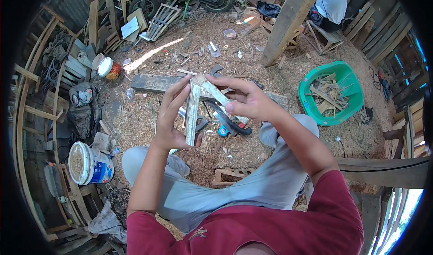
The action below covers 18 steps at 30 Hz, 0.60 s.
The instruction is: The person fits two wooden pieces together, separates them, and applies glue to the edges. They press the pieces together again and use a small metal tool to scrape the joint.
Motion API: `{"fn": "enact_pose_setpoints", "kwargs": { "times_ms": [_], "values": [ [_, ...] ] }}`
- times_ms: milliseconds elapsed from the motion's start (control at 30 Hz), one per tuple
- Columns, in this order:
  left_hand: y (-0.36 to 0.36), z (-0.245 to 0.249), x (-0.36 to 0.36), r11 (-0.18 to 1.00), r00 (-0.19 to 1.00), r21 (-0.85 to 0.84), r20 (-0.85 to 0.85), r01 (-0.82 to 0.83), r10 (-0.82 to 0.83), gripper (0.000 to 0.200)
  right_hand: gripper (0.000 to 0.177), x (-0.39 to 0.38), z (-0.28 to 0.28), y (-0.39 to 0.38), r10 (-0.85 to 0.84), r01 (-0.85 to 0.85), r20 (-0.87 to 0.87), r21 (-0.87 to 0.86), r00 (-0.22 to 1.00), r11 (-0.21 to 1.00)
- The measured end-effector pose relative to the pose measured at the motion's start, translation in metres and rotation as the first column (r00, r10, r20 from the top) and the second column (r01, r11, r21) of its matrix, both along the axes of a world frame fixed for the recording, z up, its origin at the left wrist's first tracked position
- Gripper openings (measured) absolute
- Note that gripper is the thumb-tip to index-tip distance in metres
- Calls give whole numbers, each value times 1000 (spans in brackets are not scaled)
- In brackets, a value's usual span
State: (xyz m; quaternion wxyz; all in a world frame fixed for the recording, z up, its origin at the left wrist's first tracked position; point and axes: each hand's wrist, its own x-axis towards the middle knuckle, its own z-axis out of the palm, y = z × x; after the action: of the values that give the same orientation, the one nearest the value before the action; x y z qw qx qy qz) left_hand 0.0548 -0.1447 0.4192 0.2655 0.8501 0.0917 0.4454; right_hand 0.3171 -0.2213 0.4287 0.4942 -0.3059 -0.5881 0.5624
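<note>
Maroon shirt [252,230] and grey trousers [212,194] lie nearest the camera, the knees spread to either side of a floor [205,158] littered with shavings. Out in front, above the floor, both hands are occupied with wood. The left hand [170,124] grasps the left strip [192,115] lengthwise, fingertips near its top end and thumb near its bottom end. The right hand [250,101] grips the right strip [217,93], with the thumb pressed on its face and the fingers wrapped about its far side. The strips come together at their top ends and splay apart below, like an upturned V; whether anything fastens them there cannot be told.

The step in hand looks like holding or checking the two strips at that corner. From this pose, keeping the angle would call for a steady grip with both hands and the top ends kept together; any fixing would need one hand freed while the other held the corner.

Below the strips, a blue tape measure [223,131] lies beside a black-handled tool [233,125], its kind unclear. Beyond lies a thick plank [155,84]. Off past the right knee stands a green tub [356,92] holding wood scraps.
</note>
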Motion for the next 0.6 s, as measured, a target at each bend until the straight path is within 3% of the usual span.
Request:
{"fn": "enact_pose_setpoints", "kwargs": {
  "times_ms": [233,333,433,600],
  "values": [
    [1,13,-3,998,998,42,-54,44,-42,94,79,7,8,-4,-11,12,43,-29,999,1000],
    [0,15,-4,998,996,37,-71,53,-50,91,65,8,2,-1,-75,70,54,90,996,993],
    [-3,16,-2,998,997,33,-68,47,-45,87,79,12,7,-2,-61,53,132,66,989,996],
    [0,12,-2,993,997,114,-71,32,-24,80,78,11,15,-4,-42,46,105,-35,994,998]
  ]
}}
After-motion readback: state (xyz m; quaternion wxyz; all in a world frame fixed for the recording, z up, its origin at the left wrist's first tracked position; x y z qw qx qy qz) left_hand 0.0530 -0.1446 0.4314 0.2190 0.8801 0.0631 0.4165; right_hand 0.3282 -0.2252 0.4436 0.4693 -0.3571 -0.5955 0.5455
